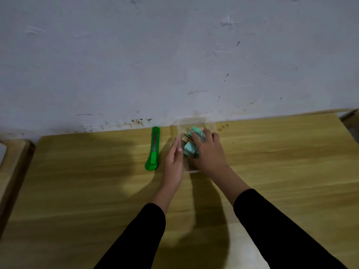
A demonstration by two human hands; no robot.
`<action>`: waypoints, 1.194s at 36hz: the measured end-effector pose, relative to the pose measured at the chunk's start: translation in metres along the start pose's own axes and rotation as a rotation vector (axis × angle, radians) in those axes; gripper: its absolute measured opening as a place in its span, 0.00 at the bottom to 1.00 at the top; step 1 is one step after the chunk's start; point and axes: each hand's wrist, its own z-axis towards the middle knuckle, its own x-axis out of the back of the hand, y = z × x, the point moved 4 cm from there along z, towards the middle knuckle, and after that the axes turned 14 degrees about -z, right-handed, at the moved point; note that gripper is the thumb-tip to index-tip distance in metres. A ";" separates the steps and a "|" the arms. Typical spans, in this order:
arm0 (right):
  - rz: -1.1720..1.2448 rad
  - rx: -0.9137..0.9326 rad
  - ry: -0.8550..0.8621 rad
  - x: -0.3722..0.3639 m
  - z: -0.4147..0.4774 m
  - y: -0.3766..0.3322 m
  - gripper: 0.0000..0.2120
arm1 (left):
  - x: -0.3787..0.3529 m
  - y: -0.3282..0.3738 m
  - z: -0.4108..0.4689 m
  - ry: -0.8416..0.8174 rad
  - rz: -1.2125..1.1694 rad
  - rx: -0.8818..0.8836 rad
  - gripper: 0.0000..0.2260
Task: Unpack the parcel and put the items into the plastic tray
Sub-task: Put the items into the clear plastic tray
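A clear plastic tray (191, 121) stands on the wooden table near the wall. Inside it lie teal-capped items (190, 149) and something dark. My left hand (173, 162) lies flat against the tray's left wall, fingers straight. My right hand (208, 152) reaches into the tray from the right, its fingers around a small teal-capped bottle (197, 131) at the far end. No parcel is in view.
A green utility knife (153, 149) lies on the table just left of the tray, pointing toward the wall. A stained white wall rises behind the table. Wooden furniture edges (13, 164) show at far left and far right (349, 121).
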 end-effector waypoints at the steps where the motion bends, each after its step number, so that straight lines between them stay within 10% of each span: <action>1: 0.005 -0.004 -0.025 -0.001 0.000 -0.001 0.39 | 0.000 0.000 0.001 -0.007 0.005 -0.002 0.20; 11: 0.185 0.066 -0.252 -0.005 0.001 0.004 0.36 | -0.003 -0.007 0.001 -0.010 -0.039 0.030 0.20; 43: 0.278 0.043 0.112 0.005 -0.016 0.004 0.22 | -0.006 -0.007 -0.004 0.052 0.143 -0.055 0.20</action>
